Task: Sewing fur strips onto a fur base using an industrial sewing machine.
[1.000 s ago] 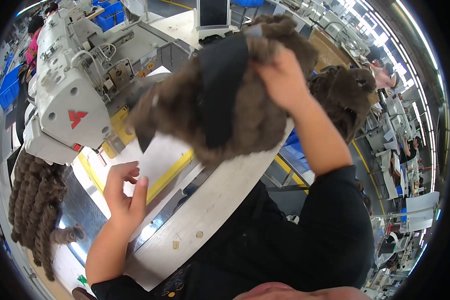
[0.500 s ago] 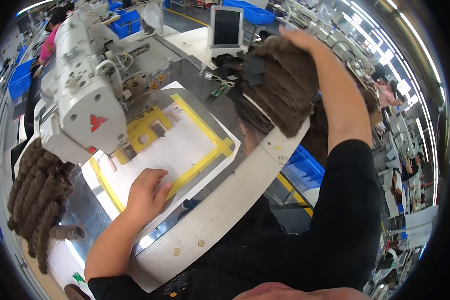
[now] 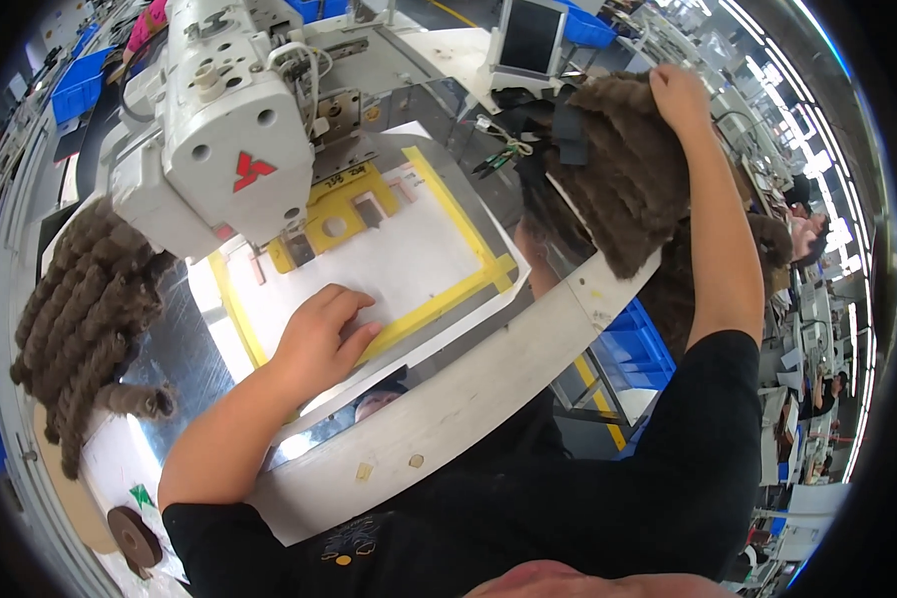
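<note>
- Head view: left hand (image 3: pixel 324 344) sits over the near border of a white sheet (image 3: pixel 389 284); fingers loosely curved, thumb spread away from them, nothing held. Cannot tell whether it touches the sheet.
- Head view: right hand (image 3: pixel 682 100) at the far right corner of a brown fur piece (image 3: pixel 633 164); fingers curled in at its edge. Underside hidden; cannot tell how firmly they pinch.
- Head view: fur piece lies to the right of the sheet, one corner on the curved white table edge (image 3: pixel 478 394). A dark patch (image 3: pixel 570 130) lies on its left side.
- Head view: sheet bordered with yellow tape (image 3: pixel 458 219); a yellow template (image 3: pixel 347 221) with cutouts lies across its far side, partly below the white sewing machine head (image 3: pixel 234 149).
- Head view: green-handled snips (image 3: pixel 503 157) just left of the fur piece; a screen (image 3: pixel 530 40) stands beyond.
- Head view, left side: layered brown fur strips (image 3: pixel 85 309) beside the machine, a short fur roll (image 3: pixel 135 400) projecting from them over shiny metal. Brown tape reel (image 3: pixel 133 536) nearer the body.
- Head view, right side: blue bin (image 3: pixel 636 344) below the table edge; more brown fur (image 3: pixel 676 289) next to it, partly hidden by the forearm.
</note>
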Available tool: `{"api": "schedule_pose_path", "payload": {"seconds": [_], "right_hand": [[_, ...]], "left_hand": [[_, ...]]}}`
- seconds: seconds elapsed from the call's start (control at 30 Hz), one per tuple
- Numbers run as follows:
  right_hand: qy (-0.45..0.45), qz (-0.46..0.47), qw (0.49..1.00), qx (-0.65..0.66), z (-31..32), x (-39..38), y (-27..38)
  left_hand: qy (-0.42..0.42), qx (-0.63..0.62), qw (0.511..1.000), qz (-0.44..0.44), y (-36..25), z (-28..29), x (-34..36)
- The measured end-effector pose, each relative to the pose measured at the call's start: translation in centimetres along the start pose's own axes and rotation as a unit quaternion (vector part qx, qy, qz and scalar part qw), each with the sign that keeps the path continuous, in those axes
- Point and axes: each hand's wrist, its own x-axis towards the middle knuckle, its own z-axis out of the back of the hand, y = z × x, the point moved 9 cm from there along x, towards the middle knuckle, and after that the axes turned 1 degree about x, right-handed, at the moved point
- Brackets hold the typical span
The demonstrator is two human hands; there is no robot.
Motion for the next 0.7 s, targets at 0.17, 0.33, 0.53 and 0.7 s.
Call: {"api": "schedule_pose_path", "payload": {"seconds": [0.17, 0.33, 0.53, 0.7], "right_hand": [[-0.060, 0.142, 0.908, 0.389, 5.1, -4.5, 15.1], [0.099, 0.305, 0.796, 0.514, 4.4, -15.6, 31.4], [0.187, 0.329, 0.717, 0.585, -1.7, -21.3, 37.1], [0.210, 0.294, 0.691, 0.627, -1.7, -21.0, 36.9]], "left_hand": [[0.086, -0.115, 0.989, 0.023, -1.5, -0.1, -0.6], [0.103, -0.375, 0.880, -0.273, -15.9, 4.5, -4.2], [0.028, -0.394, 0.857, -0.333, -19.3, 4.4, -6.1], [-0.084, -0.296, 0.855, -0.417, -19.1, 3.2, -7.5]]}}
